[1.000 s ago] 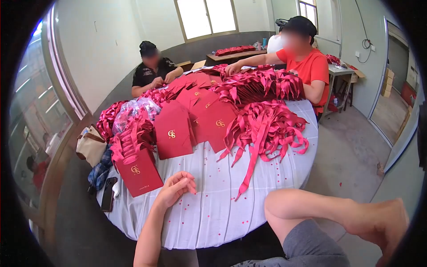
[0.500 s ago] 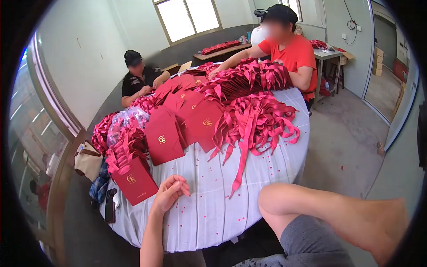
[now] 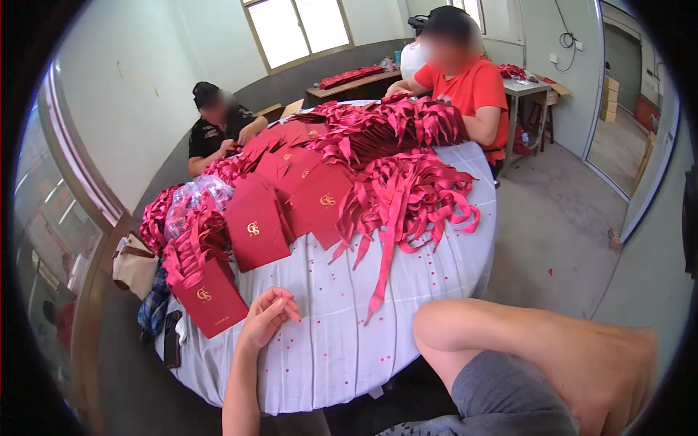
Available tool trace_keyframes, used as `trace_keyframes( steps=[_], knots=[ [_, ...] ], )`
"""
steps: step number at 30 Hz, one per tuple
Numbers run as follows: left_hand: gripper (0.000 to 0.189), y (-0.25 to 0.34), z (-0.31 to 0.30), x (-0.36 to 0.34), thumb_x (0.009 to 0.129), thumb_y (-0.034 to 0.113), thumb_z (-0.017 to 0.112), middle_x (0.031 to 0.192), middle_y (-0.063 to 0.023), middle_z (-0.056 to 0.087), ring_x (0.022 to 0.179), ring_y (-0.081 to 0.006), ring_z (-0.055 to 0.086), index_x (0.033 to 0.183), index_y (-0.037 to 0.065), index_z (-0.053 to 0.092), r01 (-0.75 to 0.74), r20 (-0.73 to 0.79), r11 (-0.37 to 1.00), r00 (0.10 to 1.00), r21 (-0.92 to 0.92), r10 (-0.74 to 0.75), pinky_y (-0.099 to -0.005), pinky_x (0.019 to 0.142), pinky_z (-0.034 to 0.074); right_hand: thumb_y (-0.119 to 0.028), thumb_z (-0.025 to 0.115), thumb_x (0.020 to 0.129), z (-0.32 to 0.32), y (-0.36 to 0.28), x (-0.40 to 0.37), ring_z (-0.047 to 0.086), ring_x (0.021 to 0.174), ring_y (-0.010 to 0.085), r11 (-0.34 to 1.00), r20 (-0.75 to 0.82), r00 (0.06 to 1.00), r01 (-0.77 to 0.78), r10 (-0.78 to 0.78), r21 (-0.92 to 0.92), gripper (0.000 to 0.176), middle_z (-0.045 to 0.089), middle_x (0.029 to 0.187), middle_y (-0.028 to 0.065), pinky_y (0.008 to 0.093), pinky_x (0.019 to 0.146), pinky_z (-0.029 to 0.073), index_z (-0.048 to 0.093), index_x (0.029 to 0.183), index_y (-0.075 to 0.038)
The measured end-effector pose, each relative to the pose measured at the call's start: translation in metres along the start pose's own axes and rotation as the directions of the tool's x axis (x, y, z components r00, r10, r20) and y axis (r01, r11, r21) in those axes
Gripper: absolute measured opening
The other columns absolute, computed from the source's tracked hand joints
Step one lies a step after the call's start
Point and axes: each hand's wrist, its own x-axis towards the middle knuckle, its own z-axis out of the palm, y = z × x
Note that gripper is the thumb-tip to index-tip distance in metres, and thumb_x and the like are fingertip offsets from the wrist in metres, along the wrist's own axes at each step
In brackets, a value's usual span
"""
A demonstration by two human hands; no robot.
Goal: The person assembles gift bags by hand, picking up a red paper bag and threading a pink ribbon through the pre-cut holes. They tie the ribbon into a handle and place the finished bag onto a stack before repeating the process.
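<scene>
Red paper bag [image 3: 211,299], gold-lettered, lies on the white tablecloth [image 3: 313,367] just beside the wearer's left hand [image 3: 269,316], ahead and to its left. Its long axis slants from the ribbon handles [image 3: 195,247] down towards the near table edge; the left hand is clearly the nearer. That hand is loosely curled, its fingers narrowly spaced, with nothing seen in it. The right hand [image 3: 618,381] is off the table beyond a bent elbow; its grip cannot be told. Further out, more red bags [image 3: 256,224] overlap, flanked by a tangle of red ribbons [image 3: 411,196]. Two co-workers, one in black [image 3: 218,134], one in red [image 3: 476,94], sit across the table.
</scene>
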Motion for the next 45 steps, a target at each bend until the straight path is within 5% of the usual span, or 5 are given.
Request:
trace_keyframes(
  steps=[5,8,27,29,45],
  knots=[
    [0.018,0.000,0.000,0.001,0.093,0.018,0.054,0.090,-0.0104,0.063,0.077,-0.0186,0.064,0.103,0.003,0.054,0.005,0.008,1.000,1.000,-0.003,-0.005,-0.0316,0.077,0.049,-0.011,0.050,0.077,-0.009,0.010,0.004,0.058,0.065,0.0263,0.989,0.110,0.987,-0.105,0.117,-0.105,0.023,0.060,0.071,0.0153,0.0389,0.060,0.047,0.063,0.080,0.007],
    [0.018,0.001,-0.001,-0.001,0.093,0.018,0.055,0.089,-0.0102,0.063,0.077,-0.0187,0.064,0.103,0.003,0.054,0.000,0.017,1.000,1.000,0.001,-0.001,-0.0316,0.077,0.049,-0.016,0.053,0.074,-0.006,0.016,0.002,0.052,0.061,0.0199,0.975,0.104,0.990,-0.071,0.094,-0.211,0.023,0.056,0.068,0.0089,0.0331,0.055,0.040,0.062,0.078,0.004],
    [0.019,0.002,0.004,-0.001,0.093,0.018,0.056,0.088,-0.0104,0.063,0.075,-0.0177,0.063,0.102,0.002,0.053,0.007,-0.007,1.000,1.000,0.011,-0.007,-0.0293,0.075,0.049,-0.018,0.054,0.076,-0.008,0.012,0.001,0.056,0.069,0.0202,0.921,0.232,0.922,-0.229,0.309,-0.315,0.017,0.059,0.073,0.0068,0.0342,0.062,0.042,0.062,0.077,-0.004],
    [0.019,0.002,0.003,0.000,0.092,0.018,0.056,0.087,-0.0104,0.063,0.075,-0.0180,0.063,0.101,0.002,0.053,0.004,-0.001,1.000,1.000,0.012,-0.004,-0.0293,0.075,0.050,-0.017,0.054,0.077,-0.008,0.013,-0.003,0.055,0.069,0.0202,0.949,0.308,0.926,-0.127,0.218,-0.288,0.017,0.059,0.073,0.0070,0.0337,0.060,0.041,0.063,0.078,-0.003],
    [0.020,0.000,0.002,-0.001,0.090,0.017,0.058,0.087,-0.0103,0.064,0.074,-0.0187,0.064,0.102,0.002,0.054,-0.022,-0.006,1.000,1.000,-0.008,0.022,-0.0304,0.075,0.051,-0.018,0.052,0.079,-0.009,0.011,-0.003,0.055,0.073,0.0201,0.944,0.331,0.909,-0.158,0.254,-0.289,0.016,0.058,0.078,0.0055,0.0350,0.063,0.042,0.062,0.080,-0.005]
  ],
)
